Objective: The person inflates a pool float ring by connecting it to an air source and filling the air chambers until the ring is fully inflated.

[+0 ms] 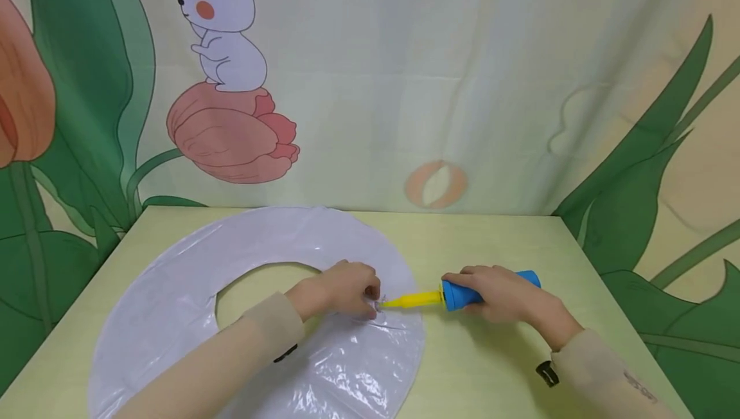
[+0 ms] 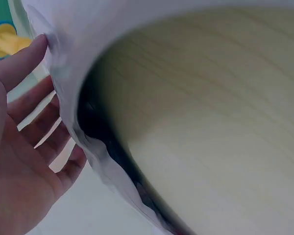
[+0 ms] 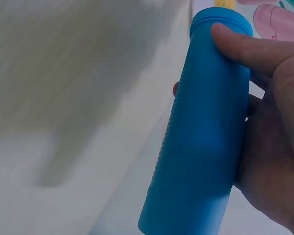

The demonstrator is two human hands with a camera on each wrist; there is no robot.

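A pale lilac swim ring (image 1: pixel 167 290), glossy and wrinkled, lies on the table at left and centre. My left hand (image 1: pixel 347 287) pinches the ring's vinyl near its valve, on the right part of the ring; in the left wrist view the thumb (image 2: pixel 27 58) presses on one side and the fingers lie along the other. My right hand (image 1: pixel 500 290) grips a hand pump by its blue barrel (image 3: pixel 206 127). The pump's yellow nozzle (image 1: pixel 416 300) points left, its tip at the valve beside my left fingertips. Whether the tip sits inside the valve cannot be made out.
The pale yellow table (image 1: pixel 491 367) extends to the right of the ring and shows through its hole. Behind it hangs a cloth backdrop (image 1: pixel 370 85) printed with a rabbit, tulips and leaves.
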